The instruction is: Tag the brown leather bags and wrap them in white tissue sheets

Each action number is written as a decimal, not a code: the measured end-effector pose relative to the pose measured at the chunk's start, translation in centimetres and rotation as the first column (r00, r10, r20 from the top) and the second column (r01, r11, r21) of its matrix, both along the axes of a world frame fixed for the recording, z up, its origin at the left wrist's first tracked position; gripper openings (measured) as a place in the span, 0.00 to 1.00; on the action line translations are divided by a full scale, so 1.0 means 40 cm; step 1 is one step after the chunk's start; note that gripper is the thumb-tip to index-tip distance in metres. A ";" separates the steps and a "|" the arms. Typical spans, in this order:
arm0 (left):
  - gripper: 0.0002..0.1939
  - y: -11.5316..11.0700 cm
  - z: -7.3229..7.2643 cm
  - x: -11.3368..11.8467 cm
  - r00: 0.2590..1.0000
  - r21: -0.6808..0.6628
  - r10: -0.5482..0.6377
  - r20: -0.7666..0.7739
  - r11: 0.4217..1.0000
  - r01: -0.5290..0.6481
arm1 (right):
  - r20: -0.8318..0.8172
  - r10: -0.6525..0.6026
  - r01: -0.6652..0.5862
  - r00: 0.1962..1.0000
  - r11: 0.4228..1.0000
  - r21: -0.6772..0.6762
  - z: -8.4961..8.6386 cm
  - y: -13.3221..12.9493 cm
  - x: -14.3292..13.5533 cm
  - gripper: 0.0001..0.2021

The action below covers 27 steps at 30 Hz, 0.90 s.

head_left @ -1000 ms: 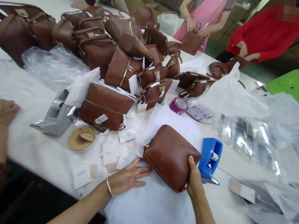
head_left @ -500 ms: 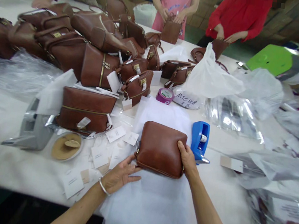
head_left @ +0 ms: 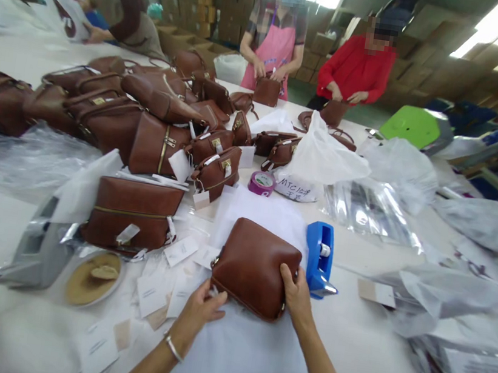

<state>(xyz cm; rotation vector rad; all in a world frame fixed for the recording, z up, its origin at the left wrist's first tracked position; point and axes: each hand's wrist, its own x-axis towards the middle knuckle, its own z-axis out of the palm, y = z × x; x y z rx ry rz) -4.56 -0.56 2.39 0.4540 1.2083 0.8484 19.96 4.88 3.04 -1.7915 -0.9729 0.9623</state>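
Brown pouch in hand above white sheets

The pouch is toward the near edge of the table, over the white sheets; whether it touches them cannot be told. The right grip grasps its right end, thumb pressed on the smooth upper face, the other fingers mostly hidden beyond the edge. The left grip is at the near left corner, beside a small pale piece; whether it clasps that, the pouch or neither cannot be told.

The pouch looks light for its bulk and softly padded: the face bulges and dimples near the thumb, so it should give under pressure. The sheen suggests a slightly slippery surface that nails could mark. The best hold is likely at the 2 short ends, thumbs flat on top and fingers beneath, clear of the metal fittings at the corners, which could scratch.

A blue tape dispenser stands just beside the right end; paper tags lie to the left. Toward the far edge, where 2 co-workers stand, more brown bags are heaped.
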 end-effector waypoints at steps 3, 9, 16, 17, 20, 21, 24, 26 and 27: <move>0.32 0.013 -0.010 -0.012 1.000 -0.052 -0.006 0.028 0.999 0.007 | -0.081 0.038 -0.039 0.996 0.999 -0.011 -0.004 0.010 0.002 0.30; 0.29 0.028 0.015 -0.014 0.999 -0.066 0.026 0.039 0.998 -0.023 | -0.164 0.079 -0.085 0.983 0.996 -0.030 -0.002 0.026 0.029 0.33; 0.27 -0.005 0.029 -0.022 1.000 0.020 0.011 -0.002 1.000 -0.011 | -0.042 0.069 -0.070 0.997 0.997 -0.023 -0.046 -0.032 0.012 0.32; 0.27 -0.007 0.023 -0.023 1.000 0.027 0.007 -0.020 1.000 -0.006 | -0.030 0.052 -0.053 0.998 0.998 -0.016 -0.052 -0.049 0.007 0.32; 0.30 -0.003 0.006 -0.023 0.995 0.019 -0.012 -0.099 1.000 0.014 | 0.012 0.069 -0.069 0.998 0.997 -0.024 -0.047 -0.081 0.005 0.31; 0.30 -0.001 0.003 -0.023 0.992 0.008 -0.023 -0.126 1.000 0.024 | 0.053 0.098 -0.096 0.994 0.995 -0.038 -0.034 -0.084 0.010 0.30; 0.28 0.007 0.006 -0.027 0.965 0.014 -0.100 -0.240 0.994 0.107 | 0.334 0.058 -0.070 0.941 0.997 0.025 0.029 -0.084 0.047 0.30; 0.25 0.009 0.012 -0.033 0.885 0.107 -0.128 -0.448 0.975 0.195 | 0.551 -0.142 0.025 0.822 0.976 0.216 0.075 -0.090 0.078 0.28; 0.24 0.008 0.013 -0.036 0.812 0.174 -0.100 -0.575 0.955 0.240 | 0.610 -0.240 0.058 0.755 0.951 0.303 0.094 -0.097 0.091 0.26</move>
